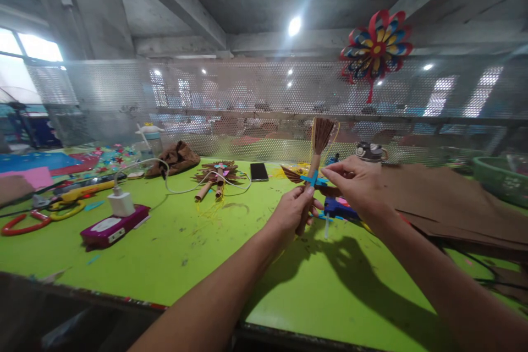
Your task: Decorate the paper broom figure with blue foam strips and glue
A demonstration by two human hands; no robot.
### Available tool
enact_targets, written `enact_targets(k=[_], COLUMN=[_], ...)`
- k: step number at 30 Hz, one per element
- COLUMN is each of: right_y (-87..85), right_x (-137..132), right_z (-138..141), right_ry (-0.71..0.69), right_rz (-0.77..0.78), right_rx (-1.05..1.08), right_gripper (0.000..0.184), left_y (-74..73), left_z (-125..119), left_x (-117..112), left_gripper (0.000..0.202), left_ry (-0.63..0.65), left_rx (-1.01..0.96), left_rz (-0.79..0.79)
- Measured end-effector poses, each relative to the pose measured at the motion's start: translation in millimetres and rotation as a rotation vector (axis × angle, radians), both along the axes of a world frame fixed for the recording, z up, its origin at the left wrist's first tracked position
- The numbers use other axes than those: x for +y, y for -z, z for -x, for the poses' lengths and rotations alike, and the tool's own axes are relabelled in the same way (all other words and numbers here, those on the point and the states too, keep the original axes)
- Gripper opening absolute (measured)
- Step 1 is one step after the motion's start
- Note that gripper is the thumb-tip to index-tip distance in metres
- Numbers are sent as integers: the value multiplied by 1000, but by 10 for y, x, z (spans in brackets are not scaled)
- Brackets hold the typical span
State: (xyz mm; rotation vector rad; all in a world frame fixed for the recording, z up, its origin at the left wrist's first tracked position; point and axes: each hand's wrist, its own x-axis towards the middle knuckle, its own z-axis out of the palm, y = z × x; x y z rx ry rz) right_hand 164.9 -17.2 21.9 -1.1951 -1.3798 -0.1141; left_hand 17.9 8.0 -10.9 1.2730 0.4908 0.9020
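Observation:
A brown rolled-paper figure [315, 163] with a fringed, broom-like top stands nearly upright in my left hand [289, 210], whose fingers wrap its lower part. Around its middle runs a blue strip [310, 180], and brown pleated paper juts out to the left like a wing. My right hand [361, 184] is closed in a pinch right beside the blue strip; whatever lies between thumb and forefinger is too small to make out. Behind and below that hand lies a blue glue gun [341, 209], partly hidden, with a translucent stick protruding.
Similar brown paper figures [220, 176] and a phone [259, 172] lie farther back. At left are a purple power strip [115, 226] with a white charger, and red-and-yellow-handled tools [27, 224]. Brown paper sheets [445, 198] and a green basket [499, 176] occupy the right. A perforated panel [247, 104] borders the back.

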Motion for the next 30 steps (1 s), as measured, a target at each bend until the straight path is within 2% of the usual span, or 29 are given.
enact_targets(k=[7, 14, 30], right_y=[-13, -71, -102], right_x=[26, -3, -37], right_z=[-8, 21, 52], right_ry=[-23, -13, -53], right_rz=[41, 47, 119], right_rx=[-38, -65, -62], right_gripper=[27, 24, 26], left_y=[-17, -44, -69], left_z=[10, 11, 21], left_x=[-12, -45, -73], left_gripper=[32, 34, 30], left_ry=[14, 14, 22], left_rx=[7, -3, -11], left_rz=[-12, 41, 56])
